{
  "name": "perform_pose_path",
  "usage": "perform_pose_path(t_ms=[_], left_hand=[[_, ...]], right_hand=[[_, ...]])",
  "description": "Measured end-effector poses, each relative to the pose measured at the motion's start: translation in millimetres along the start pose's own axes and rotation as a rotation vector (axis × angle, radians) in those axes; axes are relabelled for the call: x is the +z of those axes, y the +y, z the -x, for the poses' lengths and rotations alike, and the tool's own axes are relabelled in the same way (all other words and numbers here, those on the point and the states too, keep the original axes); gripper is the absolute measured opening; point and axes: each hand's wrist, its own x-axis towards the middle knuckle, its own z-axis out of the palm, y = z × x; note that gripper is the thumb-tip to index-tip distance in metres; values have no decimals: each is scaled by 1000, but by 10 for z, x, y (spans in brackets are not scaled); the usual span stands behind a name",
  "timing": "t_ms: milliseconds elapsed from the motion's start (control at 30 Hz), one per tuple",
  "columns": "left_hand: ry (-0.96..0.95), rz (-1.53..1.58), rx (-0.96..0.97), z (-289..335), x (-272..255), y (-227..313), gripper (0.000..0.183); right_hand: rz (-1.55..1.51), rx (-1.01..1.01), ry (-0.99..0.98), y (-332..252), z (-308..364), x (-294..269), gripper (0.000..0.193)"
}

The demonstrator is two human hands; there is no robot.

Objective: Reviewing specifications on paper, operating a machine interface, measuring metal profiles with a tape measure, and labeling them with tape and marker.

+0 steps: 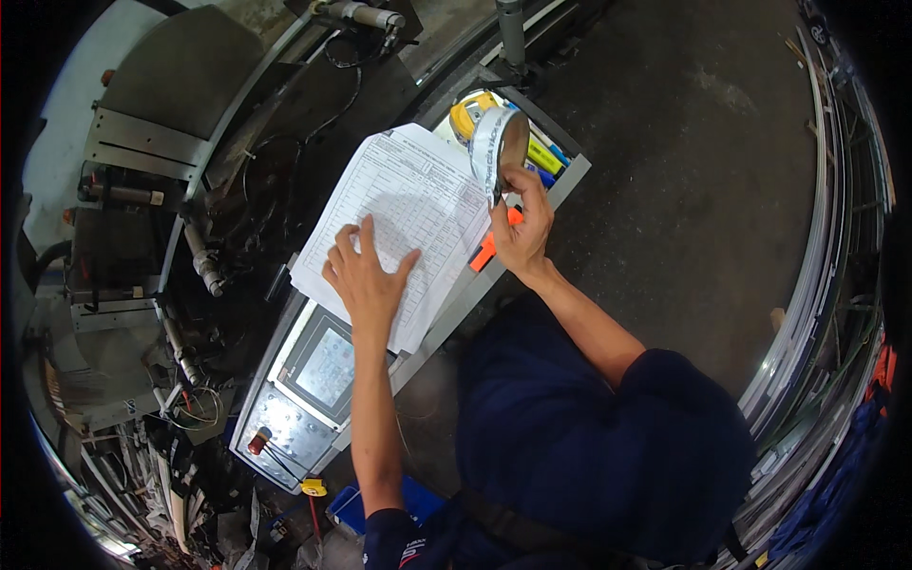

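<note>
My left hand (367,275) lies with spread fingers on a stack of printed form sheets (418,199), which rests on top of a machine's control panel. My right hand (525,223) grips a roll of white tape (488,152) with dark print, holding it on edge at the right side of the papers. Below that hand lies an orange-red cutter (484,249), partly covered by the hand. Behind the roll sit a yellow tape measure (468,112) and a yellow-green highlighter (543,158) in a tray at the panel's far end.
Near me, the panel bears a screen (325,369) and a red emergency stop knob (257,441). Machine arms and cables (199,256) fill the left. Long metal profiles (793,332) lie along the right. A blue bin (418,499) stands on the floor below.
</note>
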Motion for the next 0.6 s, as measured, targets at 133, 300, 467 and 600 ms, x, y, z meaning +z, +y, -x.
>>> perform_pose_path(t_ms=[133, 300, 467, 600], left_hand=[[245, 58, 200, -597, -55, -184, 67], [50, 265, 185, -1235, 126, -543, 64], [94, 527, 268, -1376, -44, -572, 28], [-126, 765, 223, -1393, -390, -180, 20]], right_hand=[[104, -3, -27, 87, 139, 2, 38], [68, 80, -209, 183, 372, 4, 40], [43, -59, -122, -106, 154, 134, 31], [67, -44, -97, -70, 107, -22, 31]])
